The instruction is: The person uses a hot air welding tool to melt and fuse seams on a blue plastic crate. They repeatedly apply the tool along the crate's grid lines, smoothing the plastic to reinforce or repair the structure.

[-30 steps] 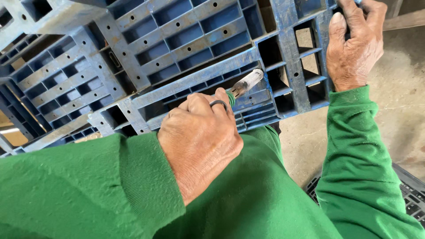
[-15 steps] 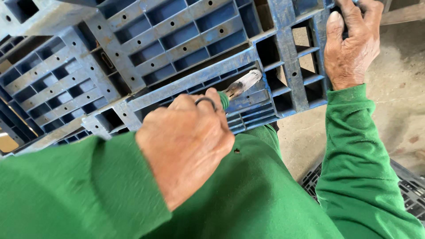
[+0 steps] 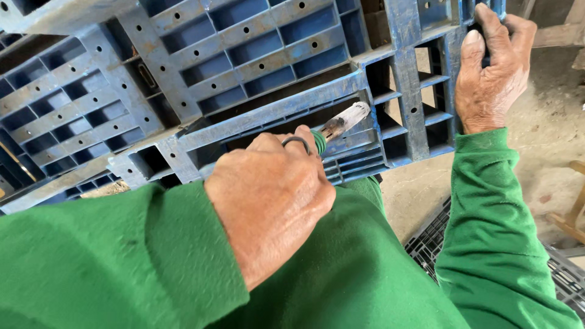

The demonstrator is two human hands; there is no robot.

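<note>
A: Where the view looks down over green sleeves, the left hand (image 3: 268,204) sits low and central, fingers curled tight around a tool handle (image 3: 343,121). A dark ring shows on one finger.

B: How much of the handle shows?

A: Only a short, worn, pale stub with a green band at the fist. It sticks up and to the right, its tip against a rib of the blue plastic pallet (image 3: 244,67). The working end is hidden under the hand; what kind of tool it is cannot be told.

B: The right hand?

A: The right hand (image 3: 490,73) is up at the top right, clamped over the pallet's far edge, fingers hooked over the rim, thumb lying along a blue upright.

B: And the pallet's position?

A: It is tilted up against the person's body, gridded underside toward the camera, scuffed and dusty, with small round holes in the ribs. The two hands are well apart on it.

B: Surroundings?

A: Dusty concrete floor (image 3: 548,146) on the right. A dark plastic grid (image 3: 426,244) lies low beside the right sleeve. A piece of pale wood (image 3: 570,210) rests at the right edge.
</note>
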